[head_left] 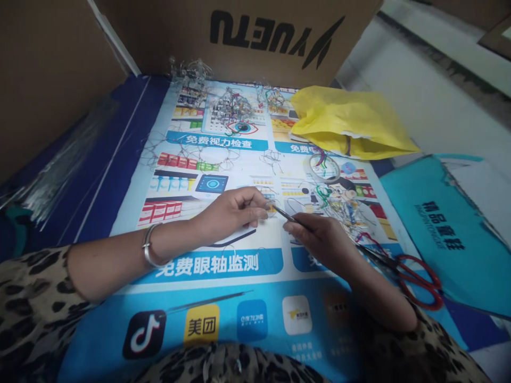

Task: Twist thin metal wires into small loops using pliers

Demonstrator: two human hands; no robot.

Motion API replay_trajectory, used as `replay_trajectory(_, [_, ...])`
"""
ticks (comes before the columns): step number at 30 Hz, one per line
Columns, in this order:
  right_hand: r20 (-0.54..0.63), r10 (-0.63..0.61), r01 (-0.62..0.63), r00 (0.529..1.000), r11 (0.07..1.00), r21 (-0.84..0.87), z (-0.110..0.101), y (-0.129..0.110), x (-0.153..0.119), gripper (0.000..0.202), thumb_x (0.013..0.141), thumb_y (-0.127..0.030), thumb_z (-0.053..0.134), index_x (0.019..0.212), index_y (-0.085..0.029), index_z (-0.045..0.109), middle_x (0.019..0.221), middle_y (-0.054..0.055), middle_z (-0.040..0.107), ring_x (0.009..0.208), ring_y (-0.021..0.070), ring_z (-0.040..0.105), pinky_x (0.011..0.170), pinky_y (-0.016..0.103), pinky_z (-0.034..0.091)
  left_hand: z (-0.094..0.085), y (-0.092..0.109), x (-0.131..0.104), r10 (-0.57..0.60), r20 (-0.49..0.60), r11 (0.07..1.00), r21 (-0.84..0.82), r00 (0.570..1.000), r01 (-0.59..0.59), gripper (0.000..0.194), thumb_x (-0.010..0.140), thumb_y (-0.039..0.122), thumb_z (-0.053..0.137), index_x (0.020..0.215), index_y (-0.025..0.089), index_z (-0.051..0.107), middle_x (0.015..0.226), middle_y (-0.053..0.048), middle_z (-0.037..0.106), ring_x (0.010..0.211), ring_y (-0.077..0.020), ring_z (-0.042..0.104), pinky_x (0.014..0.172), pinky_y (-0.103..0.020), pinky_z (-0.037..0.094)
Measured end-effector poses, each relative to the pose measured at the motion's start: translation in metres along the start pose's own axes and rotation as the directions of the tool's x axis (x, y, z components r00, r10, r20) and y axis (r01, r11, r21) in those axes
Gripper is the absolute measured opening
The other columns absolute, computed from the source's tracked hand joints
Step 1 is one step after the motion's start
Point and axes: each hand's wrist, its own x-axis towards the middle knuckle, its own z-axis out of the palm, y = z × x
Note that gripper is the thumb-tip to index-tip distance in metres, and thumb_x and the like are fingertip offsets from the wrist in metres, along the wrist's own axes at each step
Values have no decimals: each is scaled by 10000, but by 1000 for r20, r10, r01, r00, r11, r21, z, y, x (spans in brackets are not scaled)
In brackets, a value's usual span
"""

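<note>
My left hand (239, 211), a silver bangle on its wrist, is closed in a pinch over the printed sheet (239, 284). What its fingertips hold is too small to make out. From the right, my right hand (315, 232) grips slim, dark metal tweezers (282, 213), whose tip reaches the left fingertips. Fine wire loops (271, 158) lie beyond both hands. A tangle of thin wires and coloured threads (349, 210) is just past the right hand. Scissors with red handles (419, 279) lie beside the right forearm.
A large cardboard box (271, 58) stands at the back. A yellow bag (347, 114) and a roll of clear tape (324, 169) are at the right, near a teal bag (447, 229). More wire bundles (233, 109) lie at the back; cut wires (51, 186) are at the left.
</note>
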Motion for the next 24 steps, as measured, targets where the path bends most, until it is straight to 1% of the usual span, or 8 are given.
replay_trajectory(4, [-26, -36, 35, 999, 998, -46, 0, -3, 0, 400, 869, -470, 410, 586, -189, 452, 528, -38, 439, 498, 87, 403, 481, 214, 260, 1, 0, 0, -32, 5, 999, -30, 999, 32, 116, 773, 257, 592, 783, 153, 542, 570, 37, 530, 509, -65, 465, 489, -182, 339])
replay_trajectory(10, [-38, -59, 51, 997, 978, -200, 1, -5, -1, 360, 880, -440, 426, 645, -182, 518, 619, -2, 534, 575, 108, 487, 535, 215, 292, 3, -1, 1, -71, -3, 996, -58, 997, 70, 173, 754, 260, 608, 868, 162, 523, 691, 24, 575, 530, -61, 481, 502, -184, 358])
replay_trajectory(13, [-9, -141, 133, 990, 950, -281, -8, 1, -4, 322, 867, -435, 465, 702, -178, 568, 684, 17, 573, 633, 118, 521, 560, 214, 304, 4, 0, 1, -89, -9, 996, 19, 996, 89, 172, 762, 270, 603, 872, 167, 522, 672, 37, 547, 549, -65, 472, 518, -183, 357])
replay_trajectory(16, [4, -190, 180, 982, 920, -348, -29, 13, -10, 285, 863, -422, 487, 766, -180, 604, 733, 23, 590, 662, 116, 526, 571, 214, 307, 3, -2, -1, -123, -33, 979, 157, 992, 126, 140, 787, 297, 570, 836, 174, 524, 610, 57, 470, 546, -70, 423, 504, -176, 320])
replay_trajectory(17, [-38, -171, 144, 985, 911, -387, -38, 19, -13, 286, 869, -417, 479, 778, -179, 609, 742, 26, 591, 669, 118, 526, 578, 218, 309, 2, -3, -1, -116, -23, 975, 188, 993, 118, 141, 794, 306, 559, 839, 177, 524, 609, 59, 456, 552, -72, 415, 510, -176, 318])
replay_trajectory(20, [-252, -42, -111, 967, 820, -561, -58, 35, -21, 334, 867, -443, 470, 735, -166, 602, 723, 47, 584, 707, 150, 525, 606, 244, 312, -1, -7, -2, -118, 4, 955, 275, 993, 112, 184, 813, 357, 532, 885, 188, 531, 634, 52, 461, 567, -82, 407, 513, -179, 312])
replay_trajectory(22, [-286, 14, -199, 958, 749, -632, -65, 43, -26, 333, 860, -445, 480, 738, -164, 611, 726, 59, 590, 723, 165, 529, 622, 258, 315, -2, -9, -2, -115, 21, 943, 318, 993, 103, 210, 816, 388, 525, 882, 189, 533, 651, 46, 459, 581, -88, 399, 518, -181, 310])
replay_trajectory(24, [-259, 45, -215, 965, 703, -678, -66, 47, -29, 322, 851, -445, 497, 737, -170, 620, 735, 64, 597, 739, 174, 533, 640, 266, 320, -2, -9, -2, -113, 34, 931, 353, 993, 94, 229, 814, 408, 521, 865, 185, 536, 658, 41, 454, 593, -93, 392, 526, -183, 312])
